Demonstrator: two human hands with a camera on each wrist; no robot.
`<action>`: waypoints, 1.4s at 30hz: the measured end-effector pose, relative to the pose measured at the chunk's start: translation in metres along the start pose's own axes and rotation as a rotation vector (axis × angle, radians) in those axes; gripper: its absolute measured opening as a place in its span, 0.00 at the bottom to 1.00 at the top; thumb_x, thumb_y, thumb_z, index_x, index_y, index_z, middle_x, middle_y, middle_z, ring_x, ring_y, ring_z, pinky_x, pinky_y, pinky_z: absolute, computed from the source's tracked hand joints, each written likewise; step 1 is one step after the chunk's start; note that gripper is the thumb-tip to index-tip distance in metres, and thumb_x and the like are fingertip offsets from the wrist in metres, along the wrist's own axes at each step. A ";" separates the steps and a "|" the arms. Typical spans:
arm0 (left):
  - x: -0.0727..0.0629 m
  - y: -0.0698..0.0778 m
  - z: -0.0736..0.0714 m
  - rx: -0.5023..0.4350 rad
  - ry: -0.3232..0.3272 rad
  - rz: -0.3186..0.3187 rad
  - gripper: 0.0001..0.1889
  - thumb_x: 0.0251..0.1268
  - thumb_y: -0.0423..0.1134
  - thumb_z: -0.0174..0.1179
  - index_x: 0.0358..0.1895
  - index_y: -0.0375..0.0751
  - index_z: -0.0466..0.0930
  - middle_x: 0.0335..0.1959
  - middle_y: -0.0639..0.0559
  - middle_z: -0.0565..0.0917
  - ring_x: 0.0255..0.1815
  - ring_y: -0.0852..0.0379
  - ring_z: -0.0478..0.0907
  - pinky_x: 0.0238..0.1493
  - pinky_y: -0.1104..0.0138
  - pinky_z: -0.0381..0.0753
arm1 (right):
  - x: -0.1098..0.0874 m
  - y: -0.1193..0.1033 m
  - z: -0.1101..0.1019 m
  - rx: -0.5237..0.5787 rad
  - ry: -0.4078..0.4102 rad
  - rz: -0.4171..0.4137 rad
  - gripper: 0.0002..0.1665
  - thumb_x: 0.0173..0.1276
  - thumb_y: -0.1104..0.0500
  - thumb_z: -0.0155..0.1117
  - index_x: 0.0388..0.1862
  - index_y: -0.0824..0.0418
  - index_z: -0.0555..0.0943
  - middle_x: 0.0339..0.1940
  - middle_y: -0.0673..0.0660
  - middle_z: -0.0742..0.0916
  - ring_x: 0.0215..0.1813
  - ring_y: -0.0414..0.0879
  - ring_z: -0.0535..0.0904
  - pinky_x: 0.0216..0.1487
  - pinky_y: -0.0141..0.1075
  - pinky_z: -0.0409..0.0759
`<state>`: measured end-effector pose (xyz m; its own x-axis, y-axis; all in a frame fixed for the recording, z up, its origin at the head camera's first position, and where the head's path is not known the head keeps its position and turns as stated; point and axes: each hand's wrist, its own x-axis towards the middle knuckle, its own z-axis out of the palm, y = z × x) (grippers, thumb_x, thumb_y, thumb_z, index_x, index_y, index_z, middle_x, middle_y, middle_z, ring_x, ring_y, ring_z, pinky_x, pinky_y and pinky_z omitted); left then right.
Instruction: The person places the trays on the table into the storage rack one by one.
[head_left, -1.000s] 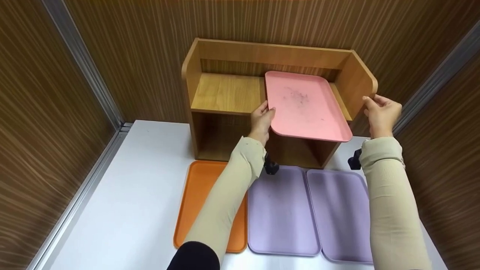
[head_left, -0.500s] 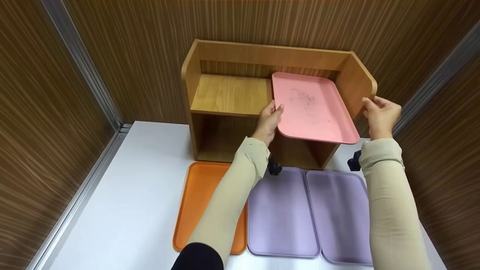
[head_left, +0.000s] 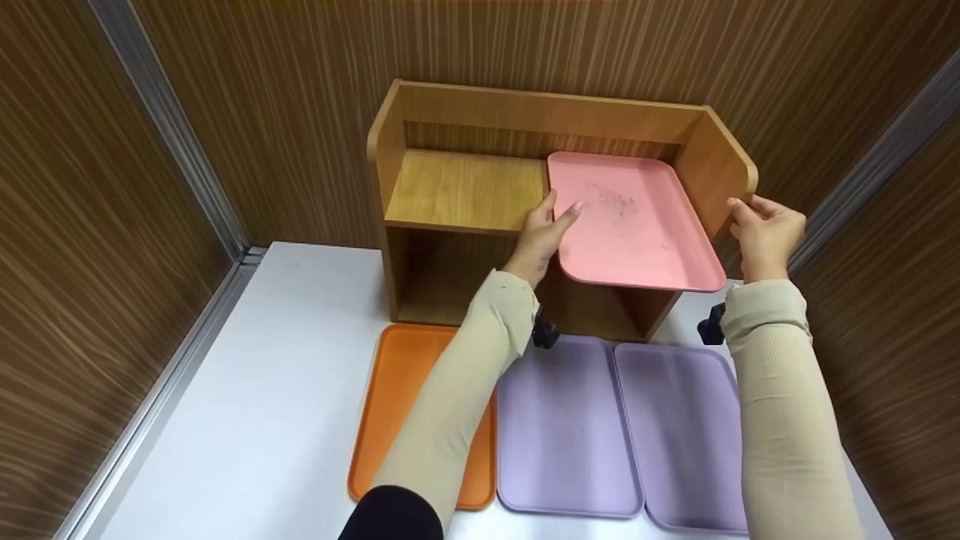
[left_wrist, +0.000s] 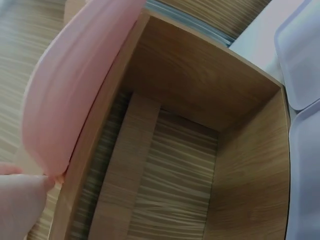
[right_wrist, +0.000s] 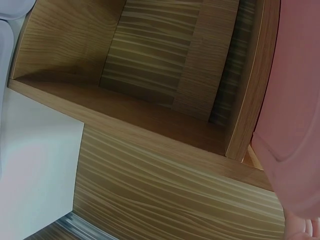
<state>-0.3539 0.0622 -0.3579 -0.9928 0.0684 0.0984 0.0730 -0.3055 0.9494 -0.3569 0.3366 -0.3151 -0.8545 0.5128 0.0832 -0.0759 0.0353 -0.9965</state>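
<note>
A pink tray (head_left: 630,225) with dark scuff marks lies on the right part of the upper shelf of a small wooden shelf unit (head_left: 469,187), its near end jutting past the front edge. My left hand (head_left: 541,238) touches the tray's left edge, with the thumb extended over the surface. In the left wrist view, the fingers (left_wrist: 25,197) meet the tray's near corner. My right hand (head_left: 769,232) pinches the front edge of the unit's right side panel (head_left: 716,169), beside the tray. Only fingertips (right_wrist: 305,227) of that hand show in the right wrist view, past the tray.
An orange tray (head_left: 397,405) and two lilac trays (head_left: 570,427) lie side by side on the white table (head_left: 247,405) before the unit. Below the upper shelf is an open compartment (left_wrist: 175,165). Wood-patterned walls (head_left: 247,135) enclose the table's back and sides.
The pink tray has slid right, closer to the right side panel, and its near end sits slightly lower. My left hand went right with it, and its thumb straightened. My right hand stayed put.
</note>
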 end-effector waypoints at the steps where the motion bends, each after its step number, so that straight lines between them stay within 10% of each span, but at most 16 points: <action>1: -0.002 0.000 -0.002 -0.006 0.000 0.008 0.35 0.67 0.36 0.56 0.72 0.31 0.50 0.75 0.44 0.50 0.75 0.52 0.45 0.71 0.70 0.49 | 0.000 0.001 -0.001 0.004 0.000 0.003 0.21 0.55 0.62 0.71 0.50 0.65 0.83 0.19 0.40 0.84 0.32 0.34 0.82 0.33 0.23 0.80; 9: -0.031 -0.005 -0.025 -0.029 -0.028 0.076 0.33 0.68 0.34 0.55 0.72 0.34 0.52 0.74 0.44 0.54 0.75 0.50 0.49 0.71 0.67 0.52 | -0.002 0.000 -0.004 0.005 0.002 0.013 0.23 0.55 0.62 0.71 0.52 0.65 0.82 0.19 0.39 0.84 0.32 0.33 0.82 0.30 0.21 0.79; 19: -0.081 -0.030 -0.095 0.006 -0.056 0.166 0.32 0.68 0.34 0.55 0.72 0.33 0.53 0.74 0.44 0.55 0.74 0.52 0.51 0.71 0.67 0.53 | 0.000 0.000 0.006 -0.003 -0.010 -0.013 0.23 0.55 0.63 0.70 0.51 0.67 0.81 0.19 0.40 0.85 0.29 0.34 0.81 0.29 0.22 0.79; 42: -0.173 -0.087 -0.250 0.216 0.110 -0.042 0.33 0.70 0.35 0.53 0.73 0.33 0.48 0.75 0.42 0.52 0.75 0.48 0.47 0.73 0.55 0.48 | 0.000 0.001 0.001 0.040 -0.008 -0.031 0.09 0.55 0.65 0.70 0.37 0.61 0.86 0.21 0.44 0.86 0.28 0.34 0.81 0.29 0.23 0.80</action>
<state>-0.2120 -0.1609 -0.5319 -0.9989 -0.0311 0.0360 0.0388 -0.0933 0.9949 -0.3571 0.3358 -0.3164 -0.8556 0.5048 0.1145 -0.1232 0.0163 -0.9923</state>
